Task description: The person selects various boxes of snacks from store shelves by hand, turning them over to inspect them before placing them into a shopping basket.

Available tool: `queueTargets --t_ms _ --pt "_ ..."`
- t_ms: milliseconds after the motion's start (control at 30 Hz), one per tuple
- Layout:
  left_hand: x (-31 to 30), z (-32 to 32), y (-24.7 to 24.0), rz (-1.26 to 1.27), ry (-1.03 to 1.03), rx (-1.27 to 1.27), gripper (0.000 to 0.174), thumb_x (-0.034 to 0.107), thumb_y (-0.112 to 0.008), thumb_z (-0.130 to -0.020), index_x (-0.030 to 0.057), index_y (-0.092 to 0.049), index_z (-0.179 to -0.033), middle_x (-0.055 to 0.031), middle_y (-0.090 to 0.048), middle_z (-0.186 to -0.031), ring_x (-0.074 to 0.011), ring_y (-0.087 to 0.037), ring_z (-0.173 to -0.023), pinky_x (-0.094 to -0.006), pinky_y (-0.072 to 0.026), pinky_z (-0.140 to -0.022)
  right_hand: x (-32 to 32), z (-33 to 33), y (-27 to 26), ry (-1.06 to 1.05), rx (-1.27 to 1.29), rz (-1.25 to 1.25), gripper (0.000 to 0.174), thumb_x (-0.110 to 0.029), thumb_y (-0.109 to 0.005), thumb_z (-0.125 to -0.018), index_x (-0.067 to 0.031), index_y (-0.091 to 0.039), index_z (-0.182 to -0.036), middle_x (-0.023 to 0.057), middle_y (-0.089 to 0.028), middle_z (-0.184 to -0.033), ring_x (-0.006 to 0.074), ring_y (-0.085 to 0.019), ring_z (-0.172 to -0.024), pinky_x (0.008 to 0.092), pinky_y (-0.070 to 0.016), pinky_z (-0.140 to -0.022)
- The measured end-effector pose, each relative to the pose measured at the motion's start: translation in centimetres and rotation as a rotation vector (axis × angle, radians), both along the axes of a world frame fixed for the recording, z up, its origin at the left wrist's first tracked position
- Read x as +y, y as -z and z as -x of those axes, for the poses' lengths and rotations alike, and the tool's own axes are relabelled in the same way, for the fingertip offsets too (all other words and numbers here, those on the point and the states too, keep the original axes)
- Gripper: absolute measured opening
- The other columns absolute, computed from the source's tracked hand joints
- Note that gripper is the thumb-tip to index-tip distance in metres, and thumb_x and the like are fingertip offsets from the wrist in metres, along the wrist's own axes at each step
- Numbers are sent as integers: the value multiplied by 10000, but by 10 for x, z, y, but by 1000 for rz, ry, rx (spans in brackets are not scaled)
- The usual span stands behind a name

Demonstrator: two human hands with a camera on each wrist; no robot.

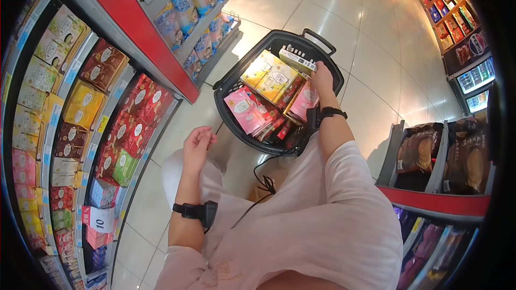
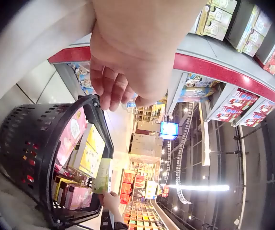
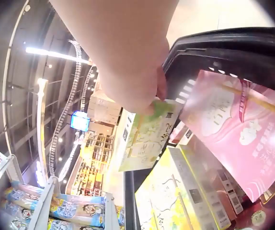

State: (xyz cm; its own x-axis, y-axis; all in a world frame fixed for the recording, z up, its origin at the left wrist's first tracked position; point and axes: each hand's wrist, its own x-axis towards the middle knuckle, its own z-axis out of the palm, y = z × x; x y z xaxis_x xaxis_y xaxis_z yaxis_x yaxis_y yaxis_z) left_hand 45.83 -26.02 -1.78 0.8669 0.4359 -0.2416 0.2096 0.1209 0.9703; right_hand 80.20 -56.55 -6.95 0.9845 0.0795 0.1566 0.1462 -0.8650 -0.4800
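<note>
A black shopping basket [image 1: 226,87] stands on the floor, filled with pink, yellow and red boxes. My right hand [image 1: 321,78] reaches into it and grips a pale green-and-white box [image 1: 297,59], which sits on top at the basket's far side. In the right wrist view the same box [image 3: 147,136] is pinched under my fingers above a yellow box [image 3: 171,201] and a pink box [image 3: 233,134]. My left hand [image 1: 198,142] hovers empty near my knee, fingers loosely curled; in the left wrist view the fingers [image 2: 111,88] hang over the basket [image 2: 27,139].
Shelves of boxed goods [image 1: 80,107] run along my left, with a red-edged shelf [image 1: 140,32] above. A lower rack of dark packets [image 1: 441,156] stands to my right. Tiled floor [image 1: 333,0] stretches beyond the basket. A cable [image 1: 263,182] hangs over my lap.
</note>
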Motion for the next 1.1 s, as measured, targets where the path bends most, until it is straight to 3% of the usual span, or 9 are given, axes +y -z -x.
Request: queueTargets --t_ms 200,400,467,500,567,600,833,1033,1100 --pt "-2 0 -1 -13 13 -23 212 183 -532 -972 42 -619 -1105 -30 -671 -886 -98 -630 -805 -229 -472 -702 -2 -6 28 30 151 48 311 -84 -562 -805 -46 -596 -1112 222 -646 -1078 383 -619 -1028 458 -498 -874" --pt "-4 -2 17 -63 71 -52 196 96 -559 -931 23 -608 -1106 -50 -671 -875 -122 -628 -826 -257 -495 -759 -13 -15 50 -69 21 179 313 -113 -597 -784 3 -641 -1072 236 -657 -1047 380 -637 -1011 450 -514 -842" --pt "-7 0 23 -153 82 -99 199 85 -551 -918 29 -610 -1099 -43 -674 -876 -128 -634 -835 -267 -503 -766 15 50 -41 -122 481 -650 489 -261 -702 -766 20 -599 -1151 134 -664 -1060 231 -634 -956 387 -529 -729" --pt "-6 2 23 -207 77 -41 197 72 -533 -919 22 -605 -1096 -36 -666 -879 -124 -628 -848 -267 -504 -775 21 50 -43 -184 544 -655 502 -266 -721 -750 22 -603 -1144 122 -681 -1005 218 -649 -880 364 -517 -698" --pt "-1 0 20 -138 74 -48 186 56 -562 -908 4 -594 -1084 -35 -651 -869 -106 -617 -837 -266 -498 -770 -2 -15 43 -197 168 -171 538 -415 -655 -804 51 -624 -1071 284 -641 -1059 395 -636 -978 450 -495 -811" --pt "0 2 19 -143 95 -66 176 59 -564 -916 2 -592 -1081 -40 -646 -866 -105 -616 -841 -262 -495 -768 -12 -28 60 -242 77 -184 589 -422 -659 -790 77 -599 -1097 329 -614 -1059 465 -587 -1025 484 -470 -863" --pt "46 39 -17 -140 -37 -195 194 71 -549 -906 12 -596 -1084 -42 -648 -864 -106 -619 -802 -260 -500 -727 -11 -42 66 -177 108 -31 626 -285 -611 -806 67 -485 -1309 313 -567 -1183 442 -539 -1125 440 -430 -975" --pt "165 80 -101 -1032 -213 87 235 188 -580 -874 34 -639 -1042 -148 -675 -940 -255 -660 -850 -348 -515 -783 -2 -34 56 -87 129 10 600 -236 -578 -815 53 -468 -1330 295 -539 -1212 422 -535 -1134 431 -424 -984" --pt "190 81 -165 -768 -367 276 271 232 -596 -872 26 -640 -1043 -165 -674 -989 -313 -652 -924 -385 -512 -822 -1 -33 58 -76 137 -5 601 -240 -575 -820 46 -462 -1336 284 -534 -1207 418 -532 -1135 428 -424 -983"
